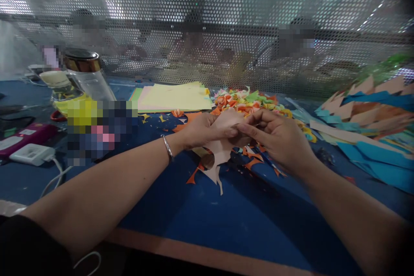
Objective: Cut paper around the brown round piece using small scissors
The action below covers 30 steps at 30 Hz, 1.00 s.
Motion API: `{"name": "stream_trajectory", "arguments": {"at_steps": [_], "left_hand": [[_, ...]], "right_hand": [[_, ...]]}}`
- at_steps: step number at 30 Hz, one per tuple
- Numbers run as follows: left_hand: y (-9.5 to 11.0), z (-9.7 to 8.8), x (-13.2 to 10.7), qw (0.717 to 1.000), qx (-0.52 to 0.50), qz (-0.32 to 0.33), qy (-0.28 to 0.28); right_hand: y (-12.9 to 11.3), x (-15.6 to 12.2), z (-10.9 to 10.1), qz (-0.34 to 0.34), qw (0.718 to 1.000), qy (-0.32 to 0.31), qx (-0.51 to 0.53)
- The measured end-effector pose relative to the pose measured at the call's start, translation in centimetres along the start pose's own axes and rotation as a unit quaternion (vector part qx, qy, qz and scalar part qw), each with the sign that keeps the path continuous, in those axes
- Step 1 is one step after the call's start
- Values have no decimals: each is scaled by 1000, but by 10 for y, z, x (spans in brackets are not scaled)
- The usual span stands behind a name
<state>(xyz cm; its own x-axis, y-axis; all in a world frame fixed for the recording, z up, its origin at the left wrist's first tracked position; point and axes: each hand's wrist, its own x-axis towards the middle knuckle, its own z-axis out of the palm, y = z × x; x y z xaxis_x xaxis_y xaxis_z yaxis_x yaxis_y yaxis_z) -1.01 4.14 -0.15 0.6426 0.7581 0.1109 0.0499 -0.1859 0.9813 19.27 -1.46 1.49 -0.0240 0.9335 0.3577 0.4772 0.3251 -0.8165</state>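
Note:
My left hand (207, 130) pinches a pale pink sheet of paper (223, 148) between thumb and fingers, above the blue tabletop. The sheet has curved cut-outs and a thin strip dangling from its lower edge. Close beside it on the right, my right hand (270, 131) has its thumb and fingertips pressed together at the same paper. Whether anything else sits between those fingertips is hidden. Orange paper scraps (254, 161) lie on the table under and around the hands. Behind them is a heap of small colourful paper pieces (249, 100).
A stack of coloured paper (174, 96) lies behind my left hand. At left stand a clear bottle with a dark lid (87, 71), a yellow drink bottle and a white charger (32, 154) with cable. Folded blue and peach paper (371, 112) fills the right. A perforated screen (210, 21) closes the back.

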Motion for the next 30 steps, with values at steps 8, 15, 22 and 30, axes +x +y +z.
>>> {"name": "stream_trajectory", "arguments": {"at_steps": [8,15,22,30], "left_hand": [[-3,-1,2,997,-43,-46,44],[-3,-5,3,989,-122,-51,68],[-4,-3,3,989,-115,-45,79],[-6,-6,5,992,-94,-54,59]], "right_hand": [[3,0,1,-14,999,11,33],[13,-2,2,-60,998,-23,-21],[13,-4,2,-76,994,-22,-71],[11,-6,3,-87,990,-10,-112]]}}
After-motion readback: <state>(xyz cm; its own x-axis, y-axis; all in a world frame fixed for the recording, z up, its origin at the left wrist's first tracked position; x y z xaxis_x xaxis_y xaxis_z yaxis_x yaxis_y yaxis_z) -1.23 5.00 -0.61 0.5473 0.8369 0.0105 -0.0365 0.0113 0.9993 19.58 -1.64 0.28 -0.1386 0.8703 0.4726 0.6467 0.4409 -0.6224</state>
